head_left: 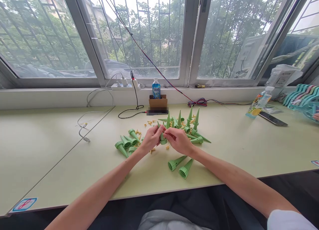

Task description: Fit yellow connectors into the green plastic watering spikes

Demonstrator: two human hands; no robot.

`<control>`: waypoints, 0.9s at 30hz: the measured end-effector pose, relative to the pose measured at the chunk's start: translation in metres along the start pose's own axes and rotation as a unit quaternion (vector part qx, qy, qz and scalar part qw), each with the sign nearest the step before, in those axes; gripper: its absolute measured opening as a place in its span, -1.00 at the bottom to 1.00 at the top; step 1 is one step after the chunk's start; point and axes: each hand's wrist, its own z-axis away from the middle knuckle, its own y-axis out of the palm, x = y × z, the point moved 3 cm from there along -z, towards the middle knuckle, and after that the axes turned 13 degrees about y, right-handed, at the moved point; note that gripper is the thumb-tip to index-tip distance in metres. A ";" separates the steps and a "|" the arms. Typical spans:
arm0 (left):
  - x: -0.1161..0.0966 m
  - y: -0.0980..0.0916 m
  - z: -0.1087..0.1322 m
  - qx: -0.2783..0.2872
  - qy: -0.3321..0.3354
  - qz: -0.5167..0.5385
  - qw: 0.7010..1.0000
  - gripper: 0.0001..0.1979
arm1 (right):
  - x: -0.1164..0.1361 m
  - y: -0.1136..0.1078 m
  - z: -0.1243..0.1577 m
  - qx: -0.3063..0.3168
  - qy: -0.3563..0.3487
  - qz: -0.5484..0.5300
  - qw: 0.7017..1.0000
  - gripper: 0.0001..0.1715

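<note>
My left hand (151, 138) is closed around a green plastic watering spike (162, 139), its pointed end up and its wide threaded end down. Against the side of that spike, my right hand (179, 141) is pinched; whatever its fingertips hold is too small to make out. Left of my hands lies a group of green spikes (121, 148). Several more spikes (179, 119) stand or lie behind and to the right. Two spikes (184, 171) rest nearer the table's front edge, open ends toward me. Small yellow plastic pieces (167, 147) are scattered around and beneath my hands.
A brown box (158, 103) with a blue-labelled bottle (156, 89) stands at the back. A power strip (123, 86) sits on the sill, with cables trailing down. On the right are a drink bottle (260, 103), a phone (272, 118), hangers (300, 96) and part of another person's hand.
</note>
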 end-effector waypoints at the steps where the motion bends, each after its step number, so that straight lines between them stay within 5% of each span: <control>1: 0.000 -0.001 0.000 -0.001 -0.001 -0.004 1.000 -0.56 | 0.000 0.001 0.000 0.004 -0.002 0.004 1.000 -0.70; 27: 0.001 -0.002 -0.001 -0.009 0.007 -0.020 1.000 -0.55 | -0.003 0.001 0.000 -0.001 0.009 0.014 1.000 -0.75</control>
